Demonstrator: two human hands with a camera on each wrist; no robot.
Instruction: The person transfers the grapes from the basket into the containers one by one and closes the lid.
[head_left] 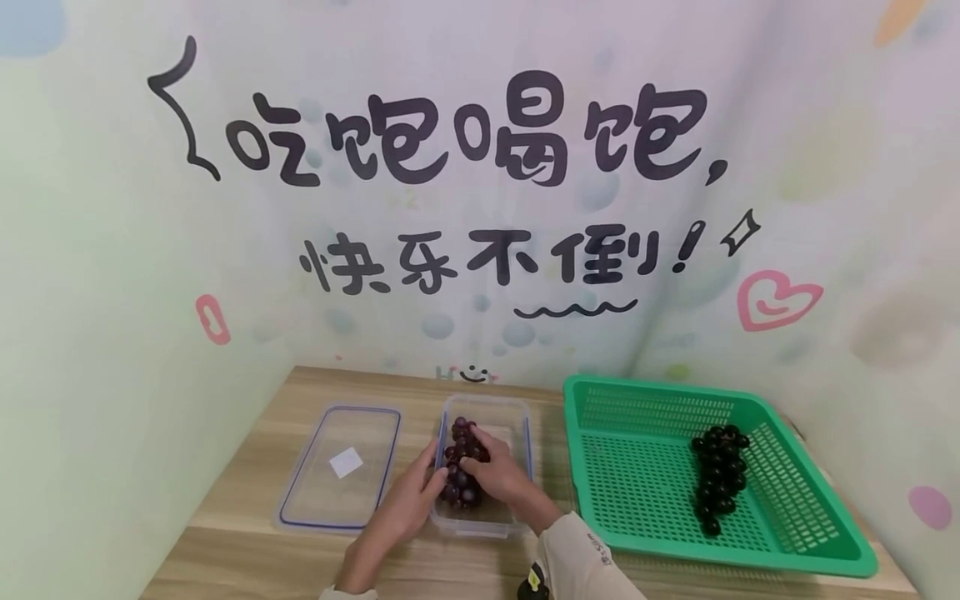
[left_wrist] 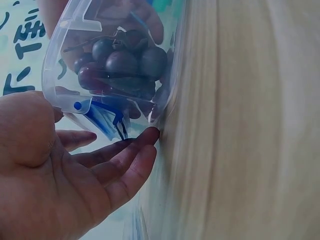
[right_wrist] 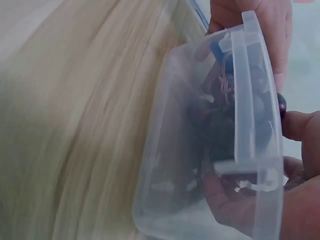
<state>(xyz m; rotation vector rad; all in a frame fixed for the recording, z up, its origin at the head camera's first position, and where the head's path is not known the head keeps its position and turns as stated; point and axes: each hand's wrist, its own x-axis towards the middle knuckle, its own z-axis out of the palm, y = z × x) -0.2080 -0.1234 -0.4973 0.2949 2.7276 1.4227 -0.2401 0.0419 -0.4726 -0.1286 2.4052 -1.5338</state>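
Note:
A bunch of dark purple grapes (head_left: 461, 493) lies along the left side of a see-through plastic food container (head_left: 487, 528). My right hand (head_left: 504, 477) reaches into the container and holds the bunch, thumb on top and fingers along its right side. At the left wall, my left hand (head_left: 405, 504) holds the container, its thumb over the rim and its fingers along the outside. The left wrist view shows those fingers (left_wrist: 117, 175) low against the wall near the table. Through the plastic in the right wrist view, the right fingers (right_wrist: 225, 202) appear beside the grapes.
Left of the container, its see-through lid (head_left: 318, 487) with a blue seal and a white label (head_left: 346, 462) lies flat on the wooden table (head_left: 225, 546). A green slotted basket (head_left: 637, 492) stands on the right, holding another bunch of dark grapes (head_left: 722, 473).

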